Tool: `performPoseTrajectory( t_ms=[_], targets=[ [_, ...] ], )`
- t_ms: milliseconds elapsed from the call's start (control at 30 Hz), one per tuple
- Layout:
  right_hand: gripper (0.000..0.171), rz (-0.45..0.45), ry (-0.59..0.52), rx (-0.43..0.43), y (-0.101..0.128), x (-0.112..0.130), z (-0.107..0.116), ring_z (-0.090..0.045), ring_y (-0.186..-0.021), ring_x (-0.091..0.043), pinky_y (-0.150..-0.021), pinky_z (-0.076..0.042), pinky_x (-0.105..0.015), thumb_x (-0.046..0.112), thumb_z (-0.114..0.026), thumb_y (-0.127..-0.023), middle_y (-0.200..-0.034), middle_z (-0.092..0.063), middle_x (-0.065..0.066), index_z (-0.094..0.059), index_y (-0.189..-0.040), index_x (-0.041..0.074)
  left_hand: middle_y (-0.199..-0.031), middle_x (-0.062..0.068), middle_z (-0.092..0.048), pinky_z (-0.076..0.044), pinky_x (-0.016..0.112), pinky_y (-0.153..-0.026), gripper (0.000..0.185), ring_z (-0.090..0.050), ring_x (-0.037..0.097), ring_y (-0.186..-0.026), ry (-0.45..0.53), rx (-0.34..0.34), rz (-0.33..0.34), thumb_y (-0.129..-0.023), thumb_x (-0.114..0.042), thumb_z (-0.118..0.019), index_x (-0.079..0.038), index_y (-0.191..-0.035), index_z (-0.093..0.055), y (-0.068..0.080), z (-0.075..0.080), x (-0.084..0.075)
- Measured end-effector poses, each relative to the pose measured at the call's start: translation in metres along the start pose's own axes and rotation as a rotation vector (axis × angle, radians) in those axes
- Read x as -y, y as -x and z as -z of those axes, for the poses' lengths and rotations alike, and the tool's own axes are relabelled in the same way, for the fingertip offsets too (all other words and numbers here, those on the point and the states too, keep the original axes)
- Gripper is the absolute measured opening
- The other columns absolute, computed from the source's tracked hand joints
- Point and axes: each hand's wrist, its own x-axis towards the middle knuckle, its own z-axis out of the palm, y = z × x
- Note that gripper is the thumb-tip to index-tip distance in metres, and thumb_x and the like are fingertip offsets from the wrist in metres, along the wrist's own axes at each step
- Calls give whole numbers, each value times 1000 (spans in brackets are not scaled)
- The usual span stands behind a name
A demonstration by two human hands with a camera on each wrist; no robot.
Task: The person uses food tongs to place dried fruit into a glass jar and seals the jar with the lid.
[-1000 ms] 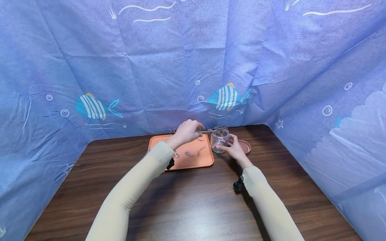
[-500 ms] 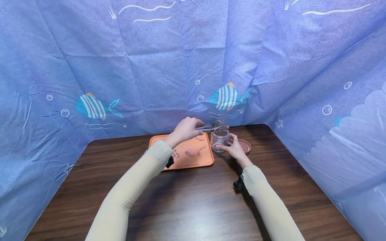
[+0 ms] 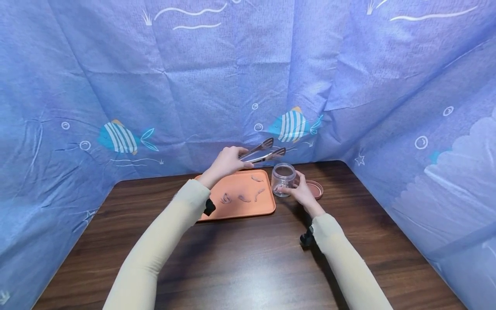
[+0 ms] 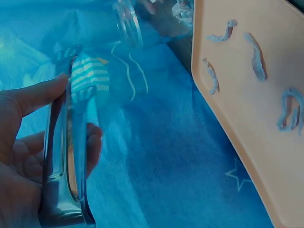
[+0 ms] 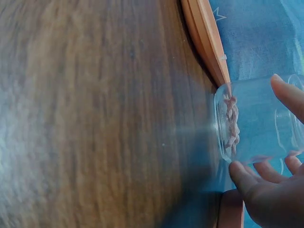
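Head view: tongs raised, jar held on dark wood

Nearest, smooth dark wood-grain desk (image 3: 248, 258), glossy, crossed by two pale cream sleeves. Further in, right hand (image 3: 300, 193) curled round the lower wall of a clear round jar (image 3: 283, 179), thumb and fingertips pressed on the see-through side; jar upright on the desk, mouth uncovered, just beside the right edge of the tray. On the right wrist camera, pinkish crinkled pieces on the jar's bottom (image 5: 231, 124). Just behind the right hand, flat round terracotta lid (image 3: 314, 188) lying on the desk.

Left of the jar, shallow rectangular salmon tray (image 3: 240, 209), matte, with rounded corners, carrying several thin curly string-like strips (image 3: 244, 198), scattered and apart from each other. Above the tray's far edge, left hand (image 3: 224, 162) gripping shiny metal tongs (image 3: 261, 153), thumb over the top arm; slotted flat tips parted, holding nothing, lifted clear of the jar mouth and pointing right.

Farthest back, creased blue woven cloth (image 3: 193, 86) printed with striped fish, bubbles and white wavy lines.
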Motion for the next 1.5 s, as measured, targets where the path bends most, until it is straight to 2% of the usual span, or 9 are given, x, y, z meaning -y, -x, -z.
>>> performPoseTrajectory(
  t_ms=[233, 300, 367, 467, 600, 800, 1067, 1167, 1500],
  targets=[
    [101, 9, -5, 5, 1, 7, -5, -35, -143, -37, -116, -30, -49, 25, -84, -85, -156, -33, -20, -16, -158, 8, -132, 17, -64, -50, 45, -96, 58, -61, 32, -116, 66, 89, 175, -88, -38, -78, -1, -131, -66, 12, 19, 25],
    [100, 7, -8, 5, -1, 12, -5, -37, -142, -37, -114, -33, -49, 26, -83, -85, -155, -35, -21, -17, -158, 8, -98, 12, -71, -51, 39, -78, 43, -63, 24, -83, 87, 106, 207, -88, -38, -78, -2, -111, -75, 13, 20, 32],
    [99, 9, -10, 5, -2, 15, -4, -39, -141, -38, -113, -34, -50, 28, -82, -86, -154, -36, -22, -17, -158, 8, -65, 3, -55, -41, 34, -60, 31, -44, 17, -58, 122, 120, 234, -88, -36, -79, -7, -79, -73, 14, 20, 39],
    [99, 3, -4, 14, -4, 16, -4, -40, -141, -38, -113, -35, -50, 31, -82, -86, -154, -36, -22, -17, -157, 7, -55, -4, -18, -23, 30, -51, 52, -14, 13, -51, 154, 152, 293, -88, -36, -79, -15, -53, -46, 13, 18, 50],
    [99, 3, -5, 23, -5, 18, -4, -39, -141, -38, -113, -36, -49, 32, -82, -86, -155, -34, -21, -18, -157, 7, -54, -4, -16, -20, 30, -50, 62, -10, 12, -49, 179, 158, 344, -90, -32, -78, -18, -52, -30, 12, 17, 60],
    [98, 7, -13, -8, -7, 19, 1, -40, -140, -37, -114, -35, -47, 29, -84, -85, -155, -36, -20, -20, -155, 5, -49, -6, -21, -31, 28, -48, 61, -21, 10, -41, 185, 157, 362, -90, -31, -78, -19, -50, -33, 2, 3, 61],
    [100, -30, 15, 28, 0, 13, 6, -36, -142, -40, -115, -33, -52, 34, -83, -85, -157, -30, -22, -17, -156, 7, -50, -5, -17, -25, 28, -48, 63, -13, 11, -44, 212, 176, 408, -89, -31, -78, -19, -50, -31, -4, -26, 70],
    [100, -23, 16, 34, -1, 11, 6, -37, -142, -40, -114, -33, -52, 34, -82, -86, -157, -30, -22, -17, -156, 7, -51, -6, -15, -22, 29, -50, 63, -10, 10, -47, 203, 158, 400, -91, -30, -77, -18, -51, -30, -4, -33, 74],
    [101, -23, 27, 21, -2, 7, 8, -39, -141, -39, -112, -36, -50, 35, -83, -85, -156, -32, -21, -17, -157, 9, -45, -4, -27, -28, 27, -45, 57, -30, 11, -38, 118, 91, 322, -92, -17, -75, -17, -51, -36, -4, -50, 73]
  ],
)
